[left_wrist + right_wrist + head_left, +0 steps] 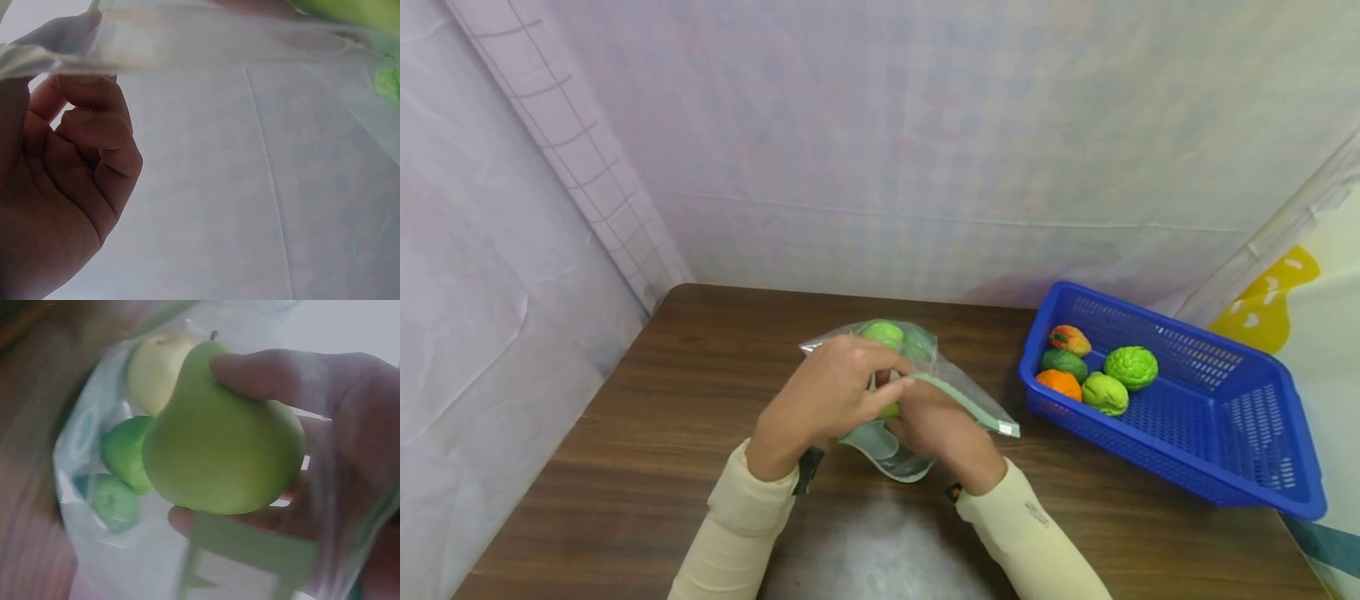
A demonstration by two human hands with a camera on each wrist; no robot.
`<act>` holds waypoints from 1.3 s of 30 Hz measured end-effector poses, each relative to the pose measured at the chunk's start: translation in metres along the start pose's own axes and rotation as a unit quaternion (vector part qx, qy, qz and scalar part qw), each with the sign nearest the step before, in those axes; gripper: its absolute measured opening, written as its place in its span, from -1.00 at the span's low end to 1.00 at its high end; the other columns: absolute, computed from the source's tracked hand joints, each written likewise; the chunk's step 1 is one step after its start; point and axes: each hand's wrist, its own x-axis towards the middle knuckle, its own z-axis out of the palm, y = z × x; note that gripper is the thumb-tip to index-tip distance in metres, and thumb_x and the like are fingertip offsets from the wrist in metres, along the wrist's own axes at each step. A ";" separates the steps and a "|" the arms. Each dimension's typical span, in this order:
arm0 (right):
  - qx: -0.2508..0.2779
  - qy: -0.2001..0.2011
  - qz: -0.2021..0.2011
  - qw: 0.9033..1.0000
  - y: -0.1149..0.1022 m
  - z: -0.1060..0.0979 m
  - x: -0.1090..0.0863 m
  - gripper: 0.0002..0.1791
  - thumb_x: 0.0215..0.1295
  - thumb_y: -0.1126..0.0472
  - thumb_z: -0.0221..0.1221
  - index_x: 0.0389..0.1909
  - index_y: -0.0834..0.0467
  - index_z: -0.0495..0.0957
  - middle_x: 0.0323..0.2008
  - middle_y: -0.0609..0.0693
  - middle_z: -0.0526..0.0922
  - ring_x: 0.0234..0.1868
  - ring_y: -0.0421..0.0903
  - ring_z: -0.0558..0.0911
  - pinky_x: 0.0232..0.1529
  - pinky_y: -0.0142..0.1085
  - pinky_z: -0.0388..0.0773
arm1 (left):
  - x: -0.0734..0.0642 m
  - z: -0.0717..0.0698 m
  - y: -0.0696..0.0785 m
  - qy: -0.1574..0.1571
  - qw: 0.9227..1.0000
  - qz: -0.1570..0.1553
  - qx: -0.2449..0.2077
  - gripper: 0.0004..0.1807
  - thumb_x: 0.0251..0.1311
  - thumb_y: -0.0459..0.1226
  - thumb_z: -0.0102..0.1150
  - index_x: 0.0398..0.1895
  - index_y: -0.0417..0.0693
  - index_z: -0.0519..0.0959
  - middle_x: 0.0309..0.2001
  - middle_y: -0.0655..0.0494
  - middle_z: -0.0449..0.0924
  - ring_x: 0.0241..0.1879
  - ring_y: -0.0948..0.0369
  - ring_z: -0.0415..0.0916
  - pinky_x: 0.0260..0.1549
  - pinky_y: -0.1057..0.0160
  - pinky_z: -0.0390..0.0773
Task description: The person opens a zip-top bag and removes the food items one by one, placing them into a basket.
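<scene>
A clear zip bag [966, 390] with a green strip lies over the middle of the table, between the two hands. In the right wrist view, the right hand [359, 419] grips a green pear [225, 453] within the bag, thumb near the stem. Below the pear in the bag show a pale yellow round fruit [153, 378] and two green pieces [125, 453]. The left hand [827, 383] pinches the bag's edge beside the right hand, its fingers curled in the left wrist view. In the head view the hands mostly hide the pear.
To the right stands a blue plastic basket [1150, 457]. It holds an orange [1060, 383], a bumpy green ball-shaped piece [1131, 367], a red-orange fruit [1070, 340] and other green produce. The brown wooden table [647, 433] meets a pale cloth backdrop [880, 167] behind.
</scene>
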 end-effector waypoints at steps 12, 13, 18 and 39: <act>-0.012 -0.024 0.051 0.998 -0.019 -0.022 -0.018 -0.52 0.06 0.22 0.42 0.03 0.12 0.53 -0.10 -0.04 0.66 -0.15 -0.10 0.64 -0.14 -0.17 0.64 | 0.000 0.000 -0.001 0.005 1.000 -0.002 0.015 -0.89 0.29 -0.21 0.29 -0.30 0.05 0.78 -0.52 0.33 0.61 -0.54 0.40 0.43 -0.46 0.42 0.45; -0.015 -0.023 0.051 0.998 -0.020 -0.024 -0.020 -0.46 0.06 0.20 0.43 0.10 0.12 0.52 -0.04 -0.02 0.67 -0.08 -0.08 0.65 -0.09 -0.14 0.64 | 0.000 0.000 -0.001 0.005 1.000 -0.002 0.015 -0.90 0.29 -0.21 0.29 -0.31 0.06 0.78 -0.52 0.33 0.60 -0.54 0.40 0.43 -0.47 0.42 0.44; -0.023 -0.016 0.039 0.999 -0.026 -0.032 -0.029 -0.28 0.05 0.15 0.46 0.27 0.08 0.44 0.08 0.01 0.66 0.04 -0.02 0.65 -0.01 -0.08 0.63 | -0.001 -0.001 -0.001 0.005 1.000 -0.003 0.014 -0.90 0.28 -0.19 0.31 -0.34 0.06 0.77 -0.54 0.34 0.59 -0.55 0.41 0.40 -0.48 0.43 0.43; -0.055 0.026 -0.039 0.997 -0.042 -0.055 -0.055 -0.28 0.03 0.05 0.49 0.26 -0.04 0.47 0.20 -0.03 0.50 0.00 -0.06 0.59 -0.06 -0.16 0.61 | -0.002 -0.002 -0.001 0.007 1.000 -0.009 0.019 -0.88 0.31 -0.18 0.28 -0.32 0.07 0.77 -0.51 0.34 0.61 -0.55 0.42 0.40 -0.49 0.43 0.43</act>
